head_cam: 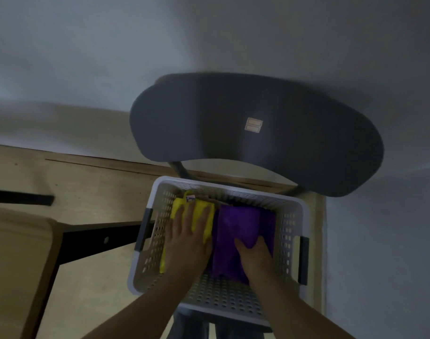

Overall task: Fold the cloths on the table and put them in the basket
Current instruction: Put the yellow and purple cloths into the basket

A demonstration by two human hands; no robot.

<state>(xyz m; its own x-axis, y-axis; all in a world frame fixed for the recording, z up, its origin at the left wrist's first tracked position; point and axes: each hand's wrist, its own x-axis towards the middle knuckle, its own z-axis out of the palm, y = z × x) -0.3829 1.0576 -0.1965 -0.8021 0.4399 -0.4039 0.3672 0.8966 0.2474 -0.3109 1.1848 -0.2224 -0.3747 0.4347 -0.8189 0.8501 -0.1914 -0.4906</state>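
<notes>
Basket (290, 228) with yellow cloth (179, 207) beside purple cloth (239, 222)

The view is dim, with a cold blue-grey cast over the wall (86, 57), which is palest toward the upper left and darkens toward the right edge. A broad, soft shadow band lies low on the wall at the left. Motion blur smears the top edge of the chair back (258, 133), and fine detail is soft throughout. Only the yellow cloth (178, 207) and purple cloth (240, 223) in the basket (289, 231) keep strong colour. The table (18, 253), at the lower left, looks dull and soft-edged.
</notes>
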